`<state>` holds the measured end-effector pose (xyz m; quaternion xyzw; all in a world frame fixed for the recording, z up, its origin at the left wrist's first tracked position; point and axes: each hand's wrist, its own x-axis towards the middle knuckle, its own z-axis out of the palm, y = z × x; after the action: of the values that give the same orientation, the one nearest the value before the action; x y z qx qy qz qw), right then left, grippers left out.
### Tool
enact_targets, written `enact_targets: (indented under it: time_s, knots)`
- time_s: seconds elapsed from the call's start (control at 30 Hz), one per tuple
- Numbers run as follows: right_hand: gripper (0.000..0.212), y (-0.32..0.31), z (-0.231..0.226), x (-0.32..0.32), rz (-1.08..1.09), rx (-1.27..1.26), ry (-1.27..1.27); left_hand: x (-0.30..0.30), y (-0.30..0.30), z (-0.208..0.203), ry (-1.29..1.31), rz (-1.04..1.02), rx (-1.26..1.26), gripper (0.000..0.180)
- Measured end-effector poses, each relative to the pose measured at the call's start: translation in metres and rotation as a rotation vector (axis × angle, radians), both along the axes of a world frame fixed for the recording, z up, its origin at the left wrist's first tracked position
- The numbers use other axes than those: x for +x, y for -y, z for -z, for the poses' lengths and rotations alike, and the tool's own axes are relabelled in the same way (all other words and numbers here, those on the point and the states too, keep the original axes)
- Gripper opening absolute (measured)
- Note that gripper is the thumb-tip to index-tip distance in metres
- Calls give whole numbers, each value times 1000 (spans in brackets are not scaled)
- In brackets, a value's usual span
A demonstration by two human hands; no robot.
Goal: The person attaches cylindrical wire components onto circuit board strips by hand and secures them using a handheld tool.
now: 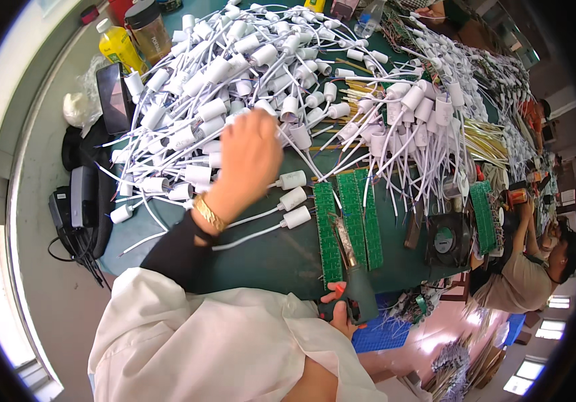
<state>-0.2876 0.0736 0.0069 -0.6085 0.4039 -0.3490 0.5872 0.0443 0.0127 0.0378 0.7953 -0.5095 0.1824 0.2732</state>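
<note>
White sleeves fill the lower frame. Right hand (341, 309), low centre, is clenched round a dark heat tool (357, 288). Left hand (251, 161) reaches into the heap of white lamp sockets (234, 67), fingers hidden, grip unclear. Likely picking one socket; next, draw it clear. Three green boards (351, 221) lie centre; sockets beyond counting on the surface (268, 254).

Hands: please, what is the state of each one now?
Left hand: reaching into the pile of white lamp sockets; fingers hidden, so the grip cannot be told.
Right hand: closed on a soldering gun.
</note>
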Motion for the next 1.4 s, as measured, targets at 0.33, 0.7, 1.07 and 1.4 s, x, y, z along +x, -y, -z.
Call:
enact_targets:
  time_s: [0.33, 0.7, 1.07, 1.4]
  knots:
    - [27, -9, 28, -13, 97, -47, 111, 52, -17, -47, -118, 250, -74, 25]
    - [30, 3, 17, -13, -4, -78, 26, -77, -62, -55, -706, 813, 71, 28]
    - [43, 7, 13, -25, -181, 157, -133, -89, -26, 29, -97, 535, -30, 23]
    - [48, 15, 15, -20, -182, 46, -94, -95, -26, 33, -122, 485, -76, 21]
